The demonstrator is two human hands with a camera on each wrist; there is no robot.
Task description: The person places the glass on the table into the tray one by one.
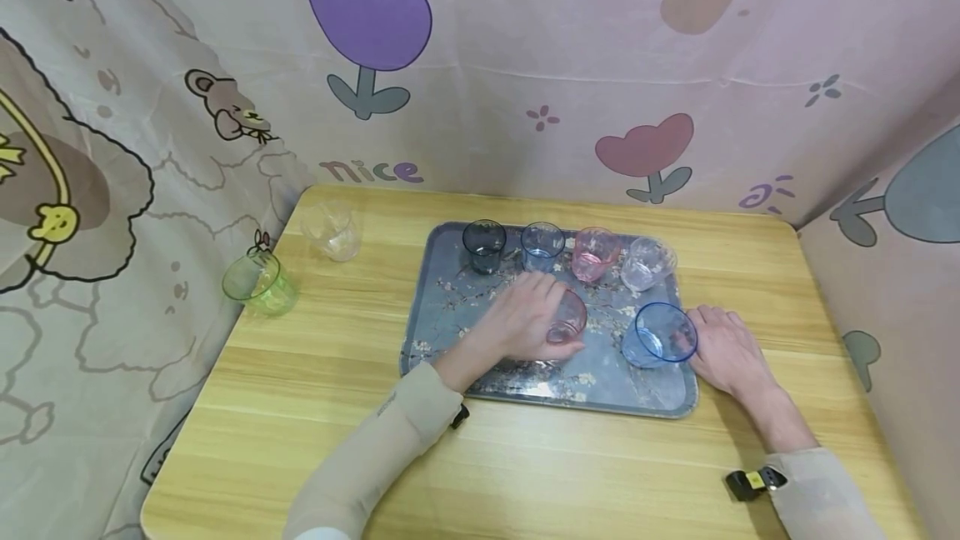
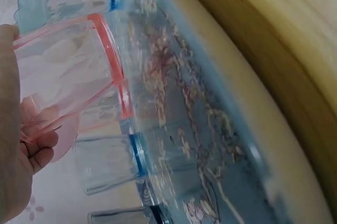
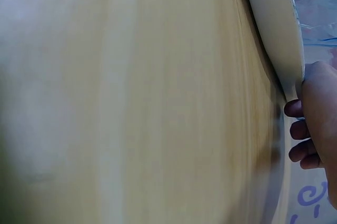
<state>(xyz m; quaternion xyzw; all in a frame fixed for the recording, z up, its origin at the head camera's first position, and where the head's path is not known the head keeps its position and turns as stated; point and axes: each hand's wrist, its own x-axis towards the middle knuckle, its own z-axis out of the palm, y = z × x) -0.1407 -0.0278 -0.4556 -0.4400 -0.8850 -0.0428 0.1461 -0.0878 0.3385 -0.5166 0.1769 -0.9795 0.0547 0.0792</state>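
My left hand (image 1: 528,319) grips a pink glass (image 1: 568,319) over the middle of the tray (image 1: 465,348). In the left wrist view the pink glass (image 2: 68,66) stands upright, its base close to the tray's surface, with fingers curled round its side. At the tray's right rim, my right hand (image 1: 723,348) holds the edge, beside a blue-rimmed glass (image 1: 648,348). The right wrist view shows that hand's fingers (image 3: 301,151) bent down at the outer side of the tray (image 3: 279,29); its thumb is hidden there.
Along the tray's back stand a dark glass (image 1: 484,248), a light blue glass (image 1: 542,248), a second pink glass (image 1: 595,257) and a clear glass (image 1: 647,265). Left of the tray, a green glass (image 1: 266,286) and another clear glass (image 1: 337,232) sit on the wooden table (image 1: 322,373). Patterned cloth hangs behind.
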